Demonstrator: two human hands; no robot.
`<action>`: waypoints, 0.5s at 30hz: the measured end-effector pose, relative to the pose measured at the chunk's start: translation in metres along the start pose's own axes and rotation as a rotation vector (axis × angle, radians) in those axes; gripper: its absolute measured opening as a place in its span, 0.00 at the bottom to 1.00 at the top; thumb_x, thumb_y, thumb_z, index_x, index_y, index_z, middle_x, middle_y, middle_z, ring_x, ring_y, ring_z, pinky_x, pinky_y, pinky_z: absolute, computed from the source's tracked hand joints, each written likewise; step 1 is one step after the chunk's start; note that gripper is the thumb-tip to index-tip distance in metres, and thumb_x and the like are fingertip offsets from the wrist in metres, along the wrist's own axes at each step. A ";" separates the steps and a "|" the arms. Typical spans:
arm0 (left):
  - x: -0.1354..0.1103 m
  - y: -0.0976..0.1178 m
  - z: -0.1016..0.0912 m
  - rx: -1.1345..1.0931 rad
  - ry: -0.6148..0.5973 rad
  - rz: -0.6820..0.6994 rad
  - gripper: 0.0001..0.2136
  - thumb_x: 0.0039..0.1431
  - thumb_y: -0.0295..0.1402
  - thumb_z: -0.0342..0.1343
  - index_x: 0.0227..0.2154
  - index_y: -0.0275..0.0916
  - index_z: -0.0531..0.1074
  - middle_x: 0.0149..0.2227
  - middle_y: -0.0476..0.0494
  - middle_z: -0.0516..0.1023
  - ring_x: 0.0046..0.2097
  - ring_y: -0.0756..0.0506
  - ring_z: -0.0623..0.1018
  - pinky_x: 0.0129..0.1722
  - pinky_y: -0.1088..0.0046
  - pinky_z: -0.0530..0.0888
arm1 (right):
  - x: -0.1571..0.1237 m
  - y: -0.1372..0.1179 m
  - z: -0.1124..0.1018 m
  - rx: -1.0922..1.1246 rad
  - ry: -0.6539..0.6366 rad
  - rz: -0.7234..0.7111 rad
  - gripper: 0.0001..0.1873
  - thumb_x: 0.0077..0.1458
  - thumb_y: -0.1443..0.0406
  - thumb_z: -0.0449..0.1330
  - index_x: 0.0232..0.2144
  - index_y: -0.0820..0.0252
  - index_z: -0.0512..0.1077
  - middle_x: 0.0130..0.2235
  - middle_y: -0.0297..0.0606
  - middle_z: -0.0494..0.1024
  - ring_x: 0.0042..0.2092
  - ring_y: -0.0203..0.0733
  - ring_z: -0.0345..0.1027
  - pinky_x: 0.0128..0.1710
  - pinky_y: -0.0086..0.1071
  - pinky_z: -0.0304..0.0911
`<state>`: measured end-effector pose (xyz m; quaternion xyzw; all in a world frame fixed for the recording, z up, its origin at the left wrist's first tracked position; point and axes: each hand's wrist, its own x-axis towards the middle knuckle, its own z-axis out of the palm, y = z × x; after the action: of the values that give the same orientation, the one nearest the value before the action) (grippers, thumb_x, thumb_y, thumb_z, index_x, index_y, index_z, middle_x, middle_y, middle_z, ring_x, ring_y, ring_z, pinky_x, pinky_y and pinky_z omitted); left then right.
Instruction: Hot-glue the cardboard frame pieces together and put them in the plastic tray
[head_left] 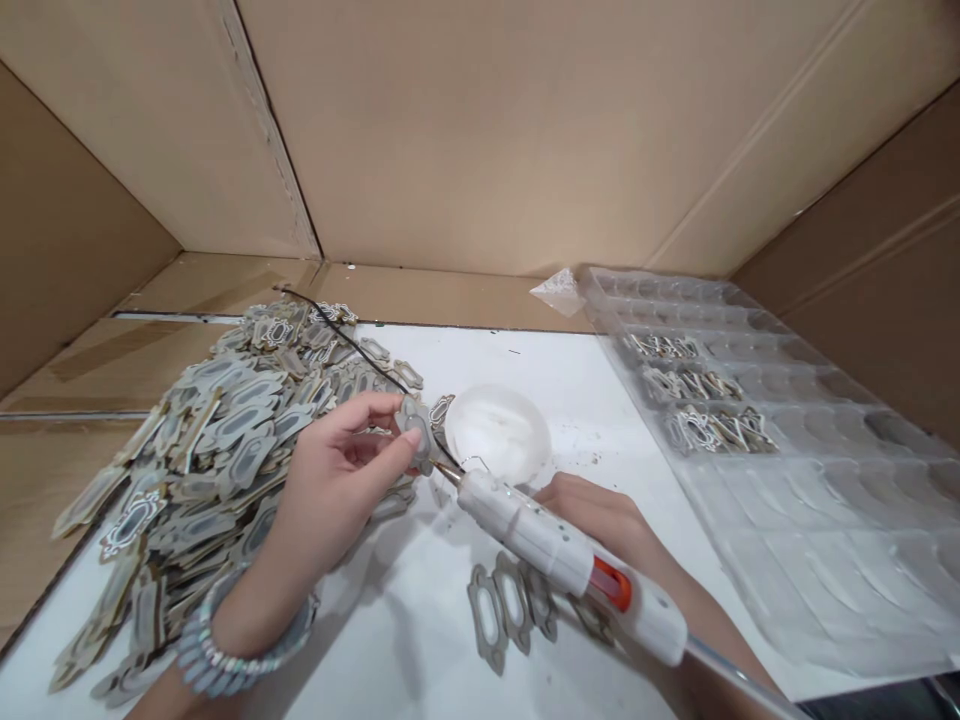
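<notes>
Grey, thin frame-shaped piece (420,420), raised just left of the white bowl (504,425), pinched between thumb and fingers of the left hand (326,480). I judge it light, fairly stiff, perhaps brittle at the narrow ends; I'd grip its broad edges, clear of the metal tip (448,472). Right hand (600,515) grasps the white tool (529,530), fingers mostly hidden.
</notes>
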<state>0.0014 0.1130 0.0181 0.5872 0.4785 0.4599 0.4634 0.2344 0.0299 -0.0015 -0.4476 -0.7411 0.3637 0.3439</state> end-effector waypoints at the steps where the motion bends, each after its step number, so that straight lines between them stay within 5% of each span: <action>1: 0.000 0.000 0.000 0.014 0.000 0.003 0.08 0.49 0.37 0.64 0.31 0.40 0.74 0.25 0.53 0.71 0.23 0.53 0.74 0.21 0.83 0.73 | 0.000 0.000 0.000 0.000 -0.006 0.005 0.07 0.62 0.69 0.55 0.31 0.58 0.71 0.35 0.35 0.76 0.38 0.37 0.69 0.36 0.30 0.62; 11: -0.001 0.002 0.001 0.075 -0.020 0.071 0.07 0.50 0.34 0.62 0.33 0.39 0.75 0.26 0.51 0.73 0.25 0.53 0.73 0.24 0.82 0.72 | 0.003 -0.014 -0.001 -0.006 -0.015 0.104 0.16 0.65 0.58 0.52 0.31 0.59 0.74 0.32 0.39 0.74 0.36 0.42 0.67 0.35 0.34 0.64; 15: -0.001 0.000 0.001 0.078 -0.042 0.088 0.07 0.51 0.34 0.62 0.33 0.39 0.75 0.28 0.50 0.74 0.26 0.53 0.73 0.25 0.81 0.73 | 0.003 -0.015 0.000 -0.019 0.014 0.117 0.15 0.64 0.61 0.53 0.26 0.59 0.69 0.30 0.37 0.71 0.33 0.39 0.64 0.31 0.32 0.62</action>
<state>0.0020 0.1117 0.0175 0.6346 0.4601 0.4485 0.4295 0.2270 0.0281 0.0114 -0.4960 -0.7146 0.3729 0.3229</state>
